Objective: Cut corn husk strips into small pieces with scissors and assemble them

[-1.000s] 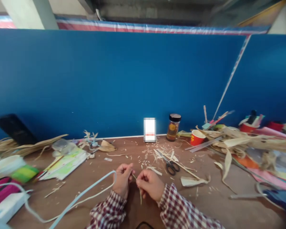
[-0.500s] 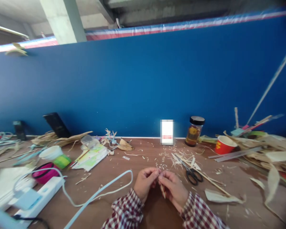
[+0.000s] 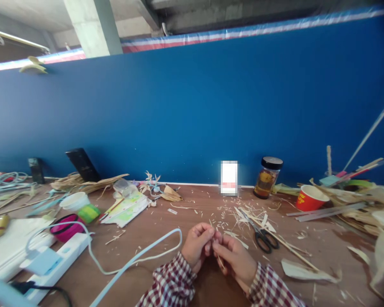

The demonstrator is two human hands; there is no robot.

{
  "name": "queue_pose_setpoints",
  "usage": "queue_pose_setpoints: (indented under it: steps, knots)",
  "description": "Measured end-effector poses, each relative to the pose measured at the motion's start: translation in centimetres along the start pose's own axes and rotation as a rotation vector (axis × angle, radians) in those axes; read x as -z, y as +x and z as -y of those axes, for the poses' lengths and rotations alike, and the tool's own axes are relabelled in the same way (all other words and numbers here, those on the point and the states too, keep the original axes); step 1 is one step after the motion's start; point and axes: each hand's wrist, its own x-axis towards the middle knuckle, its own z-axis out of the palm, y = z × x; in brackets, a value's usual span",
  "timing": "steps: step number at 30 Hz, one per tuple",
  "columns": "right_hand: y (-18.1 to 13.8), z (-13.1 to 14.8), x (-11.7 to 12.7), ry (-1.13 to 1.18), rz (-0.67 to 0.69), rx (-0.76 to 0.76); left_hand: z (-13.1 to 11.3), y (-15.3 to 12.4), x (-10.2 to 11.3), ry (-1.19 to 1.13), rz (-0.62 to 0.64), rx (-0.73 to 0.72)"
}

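Note:
Both hands meet low in the middle of the head view, above the brown table. A thin straw-coloured strip runs between them, its lower end slanting down under my right fingers. My left hand is closed, thumb and fingertips pinched at the strip's upper part. My right hand is closed too, pinching the strip just below. The fingertips almost touch, and the exact grip is partly hidden. Right of the hands lie black-handled scissors, their blades among cut pale slivers.
Behind stands a blue partition. A black-lidded jar and a red paper cup are at the right, near dried husks. At the left are a power strip, a pale blue cable tube and a magenta pouch.
The view has shifted slightly, so most things sit a little further right. My right hand has moved slightly right and down; both hands keep pinching the strip.

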Motion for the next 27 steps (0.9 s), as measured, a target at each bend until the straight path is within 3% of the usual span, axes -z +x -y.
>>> queue_pose_setpoints:
  steps: [12,16,19,21,23,25,27]
  knots:
    - [-1.0,0.8,-0.5,-0.253,-0.011,-0.129,-0.1,0.4,0.1,-0.123,-0.097,0.010]
    - [-2.3,2.0,-1.4,-0.359,0.212,-0.284,-0.8,1.0,1.0,-0.258,-0.219,-0.022]
    - [-3.5,3.5,-1.7,-0.455,0.308,-0.215,-1.4,1.1,1.4,-0.326,-0.240,-0.031]
    - [-3.9,4.5,-1.2,-0.483,0.252,-0.156,-1.4,0.9,1.2,-0.273,-0.140,0.032]
    - [-4.0,5.1,-0.2,-0.562,0.086,-0.038,-1.0,0.4,0.7,-0.090,-0.032,0.055]
    - [-3.8,5.0,0.9,-0.777,-0.119,0.174,-0.3,-0.3,-0.2,0.205,-0.018,-0.033]
    - [-3.5,4.2,1.6,-0.985,-0.200,0.307,0.5,-1.0,-1.0,0.455,-0.029,-0.156]
